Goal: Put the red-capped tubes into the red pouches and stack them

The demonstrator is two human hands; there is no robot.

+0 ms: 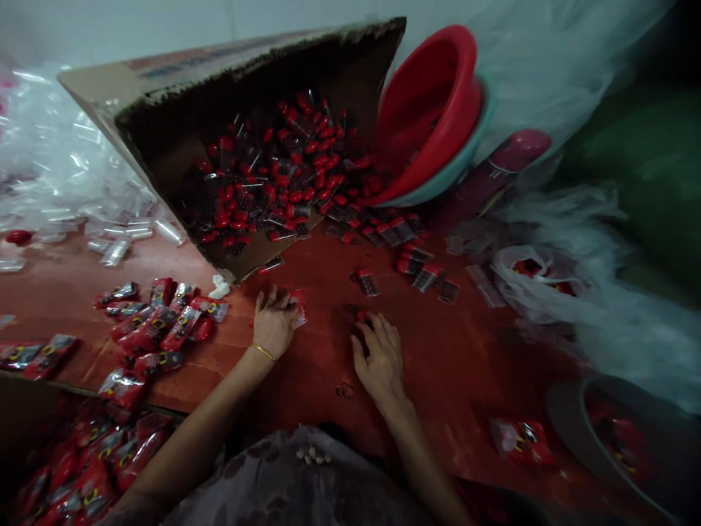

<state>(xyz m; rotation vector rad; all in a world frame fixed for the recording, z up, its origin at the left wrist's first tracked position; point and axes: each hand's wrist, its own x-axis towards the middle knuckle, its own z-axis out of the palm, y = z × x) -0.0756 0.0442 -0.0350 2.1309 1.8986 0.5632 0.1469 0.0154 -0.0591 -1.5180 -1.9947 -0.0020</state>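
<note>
My left hand (274,325), with a thin gold bangle at its wrist, has its fingers closed over the edge of a small red and clear packet (299,307) near the box's front corner. Farther right, my right hand (380,358) is curled low over the table. A small red cap (361,315) shows at its fingertips; the rest of that piece is hidden by the fingers. Just beyond lies a clear tube with a red cap and dark contents (367,282). A thin dark ring (345,391) rests on the tabletop between my forearms.
A tipped cardboard box (93,95) spills red-capped tubes (279,175). Tilted beside it are a red basin (465,66) and a pink-capped bottle (507,161). Filled red packets (158,325) pile at left, empty clear tubes (117,245) behind. A grey bin (569,424) stands right.
</note>
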